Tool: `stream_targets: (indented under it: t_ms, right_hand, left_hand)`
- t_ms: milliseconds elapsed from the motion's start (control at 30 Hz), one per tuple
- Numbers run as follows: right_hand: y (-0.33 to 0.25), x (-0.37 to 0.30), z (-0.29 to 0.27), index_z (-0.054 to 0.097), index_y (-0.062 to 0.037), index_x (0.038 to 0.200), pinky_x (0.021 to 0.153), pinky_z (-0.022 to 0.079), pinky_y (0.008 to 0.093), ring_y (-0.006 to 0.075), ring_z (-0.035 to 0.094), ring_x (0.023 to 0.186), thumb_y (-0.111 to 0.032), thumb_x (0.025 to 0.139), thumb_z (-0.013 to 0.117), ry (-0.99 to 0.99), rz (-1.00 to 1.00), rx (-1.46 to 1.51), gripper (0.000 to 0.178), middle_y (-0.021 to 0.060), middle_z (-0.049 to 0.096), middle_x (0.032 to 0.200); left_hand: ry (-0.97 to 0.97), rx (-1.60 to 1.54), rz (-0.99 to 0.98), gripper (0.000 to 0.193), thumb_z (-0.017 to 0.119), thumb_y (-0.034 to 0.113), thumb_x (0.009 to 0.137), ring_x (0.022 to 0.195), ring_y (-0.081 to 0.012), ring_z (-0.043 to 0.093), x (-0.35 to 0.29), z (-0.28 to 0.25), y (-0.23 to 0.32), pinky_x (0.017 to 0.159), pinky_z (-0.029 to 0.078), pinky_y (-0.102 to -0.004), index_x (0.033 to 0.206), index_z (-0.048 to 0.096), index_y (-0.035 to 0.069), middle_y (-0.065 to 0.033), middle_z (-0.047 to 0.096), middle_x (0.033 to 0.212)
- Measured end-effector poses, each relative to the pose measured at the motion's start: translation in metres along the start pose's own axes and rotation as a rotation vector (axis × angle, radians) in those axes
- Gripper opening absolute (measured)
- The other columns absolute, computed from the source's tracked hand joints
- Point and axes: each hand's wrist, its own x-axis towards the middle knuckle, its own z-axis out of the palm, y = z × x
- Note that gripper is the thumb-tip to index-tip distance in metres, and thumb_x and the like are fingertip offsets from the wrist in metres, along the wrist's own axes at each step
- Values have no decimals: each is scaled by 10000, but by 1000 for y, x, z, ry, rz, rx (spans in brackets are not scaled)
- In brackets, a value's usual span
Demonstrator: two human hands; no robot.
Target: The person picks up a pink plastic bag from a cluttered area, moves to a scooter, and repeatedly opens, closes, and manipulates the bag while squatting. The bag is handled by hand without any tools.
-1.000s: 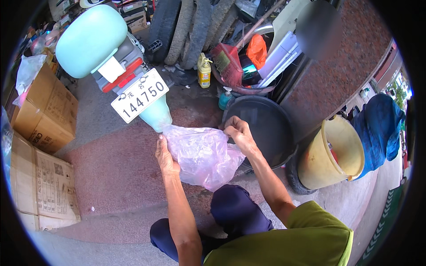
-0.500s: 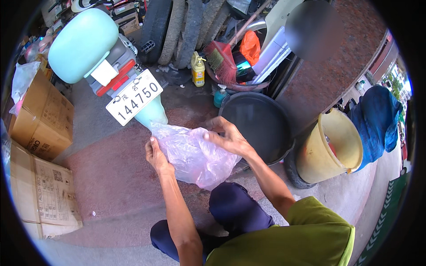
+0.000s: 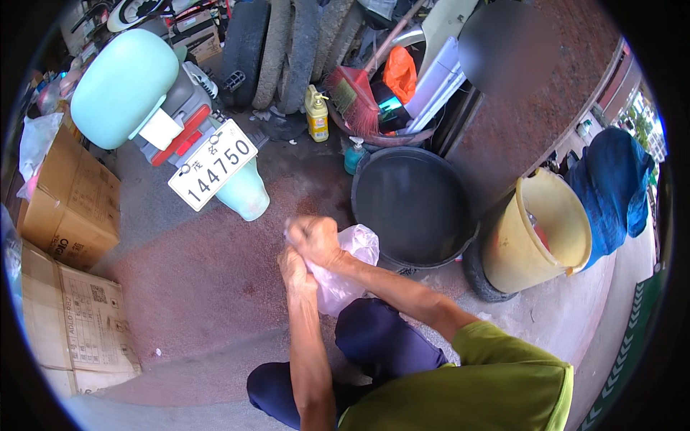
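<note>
A thin, translucent pink plastic bag [image 3: 343, 276] hangs bunched in front of my knees, its body bulging to the right of my wrists. My left hand [image 3: 295, 271] is closed around the gathered part of the bag. Just above it, my right hand [image 3: 314, 237] is curled over the bag's top end, its fingers slightly smeared by motion. The two hands touch each other. What the bag contains, if anything, cannot be made out. Close by on the right stands a wide black basin [image 3: 410, 205] that looks to have water in it.
Ahead on the left is a mint-green scooter's rear [image 3: 244, 190] with a plate. Cardboard boxes [image 3: 79, 316] line the left. Old tyres [image 3: 277, 57], a yellow pump bottle [image 3: 316, 115] and a red broom [image 3: 357, 100] stand at the back. A cream bucket [image 3: 535, 230] sits right.
The bag was spread wide between my parted hands; now it is bunched up. My right hand has moved left and down onto my left hand, which has shifted slightly right.
</note>
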Motion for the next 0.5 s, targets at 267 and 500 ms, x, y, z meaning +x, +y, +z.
stream_targets:
  t_ms: [267,500]
  right_hand:
    - [-33,-44,6,268,65,1427,1159,206,440,413,256,1390,-368,965,484,-310,-272,177,669,316,287,1450]
    - [-12,-30,-55,432,14,1337,1082,321,463,405,433,1249,-274,869,644,-189,-84,149,589,242,481,1316]
  left_hand:
    - [-255,-359,89,564,316,465,1005,1311,-320,394,44,-64,-12,1087,350,-498,1411,334,74,-158,389,1420]
    - [84,15,146,304,544,295,961,897,-227,628,21,-46,2,736,558,-379,1160,554,65,-102,601,1054]
